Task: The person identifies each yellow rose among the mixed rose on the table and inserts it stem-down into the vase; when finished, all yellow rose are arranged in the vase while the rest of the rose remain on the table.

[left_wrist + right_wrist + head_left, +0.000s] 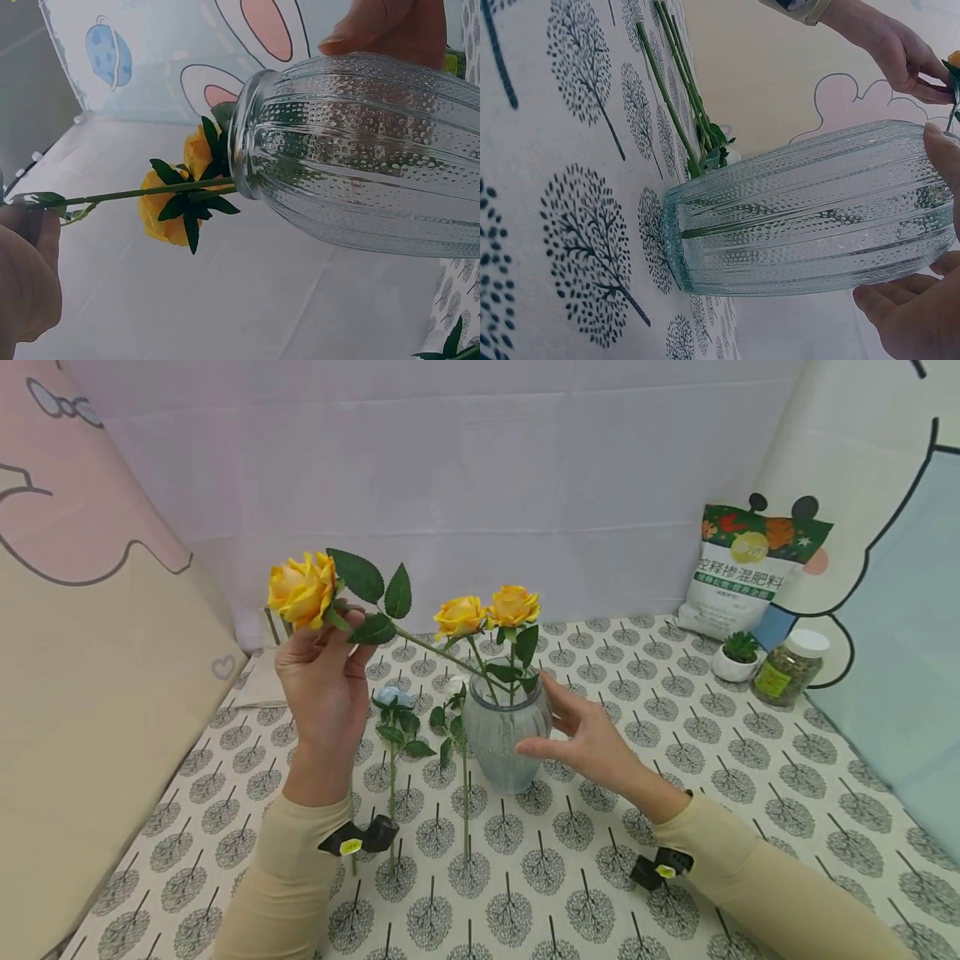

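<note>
My left hand (324,681) pinches a yellow rose (302,591) just under its bloom, left of the vase. Its leafy stem slants down to the right, the lower end inside the mouth of the ribbed glass vase (504,743). Two other yellow roses (513,606) stand in that vase, blooms above the rim. My right hand (588,739) holds the vase from the right, thumb in front and fingers behind. In the right wrist view the vase (802,217) rests on the cloth with a stem visible through the glass.
On the tree-print tablecloth (427,918) lie a blue rose (393,697) and a white flower (454,685), left of the vase. A fertilizer bag (735,581), a small potted succulent (738,656) and a lidded jar (789,670) stand at the back right. A beige cloth item (262,681) lies back left.
</note>
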### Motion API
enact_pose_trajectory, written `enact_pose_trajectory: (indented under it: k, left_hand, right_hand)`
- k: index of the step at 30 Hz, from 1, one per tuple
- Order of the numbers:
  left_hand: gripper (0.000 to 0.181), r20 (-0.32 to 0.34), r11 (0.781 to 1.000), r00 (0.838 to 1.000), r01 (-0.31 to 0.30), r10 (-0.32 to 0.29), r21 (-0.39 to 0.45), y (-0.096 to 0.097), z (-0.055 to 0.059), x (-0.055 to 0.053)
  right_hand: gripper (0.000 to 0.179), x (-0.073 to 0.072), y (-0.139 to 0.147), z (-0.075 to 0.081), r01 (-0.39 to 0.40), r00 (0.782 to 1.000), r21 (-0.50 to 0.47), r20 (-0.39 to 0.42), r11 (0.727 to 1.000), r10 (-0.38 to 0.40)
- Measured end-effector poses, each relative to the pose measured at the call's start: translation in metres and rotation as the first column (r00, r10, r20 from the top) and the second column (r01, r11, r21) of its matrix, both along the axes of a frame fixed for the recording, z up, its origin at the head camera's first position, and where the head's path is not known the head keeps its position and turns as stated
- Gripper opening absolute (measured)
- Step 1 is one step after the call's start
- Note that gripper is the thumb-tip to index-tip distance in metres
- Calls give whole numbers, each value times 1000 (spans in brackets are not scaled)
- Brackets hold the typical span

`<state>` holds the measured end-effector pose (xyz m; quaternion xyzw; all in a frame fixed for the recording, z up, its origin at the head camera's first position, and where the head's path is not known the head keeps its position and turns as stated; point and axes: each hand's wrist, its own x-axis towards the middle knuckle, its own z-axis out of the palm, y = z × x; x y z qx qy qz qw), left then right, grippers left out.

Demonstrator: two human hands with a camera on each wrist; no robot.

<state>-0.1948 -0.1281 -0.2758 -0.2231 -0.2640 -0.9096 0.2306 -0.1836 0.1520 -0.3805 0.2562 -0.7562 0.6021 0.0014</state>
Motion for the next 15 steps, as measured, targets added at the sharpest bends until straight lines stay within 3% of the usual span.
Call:
enact_pose_trajectory:
  k: [6, 15]
  left_hand:
    - [23, -25, 999, 1000, 1, -2, -42, 4, -5, -3]
    - [22, 2, 997, 999, 34, -34, -69, 8, -11, -7]
  right_hand:
    - [106, 0, 0, 0, -5, 1000, 0, -9, 1000, 5]
    - [103, 0, 0, 0, -8, 1000, -2, -19, 1000, 8]
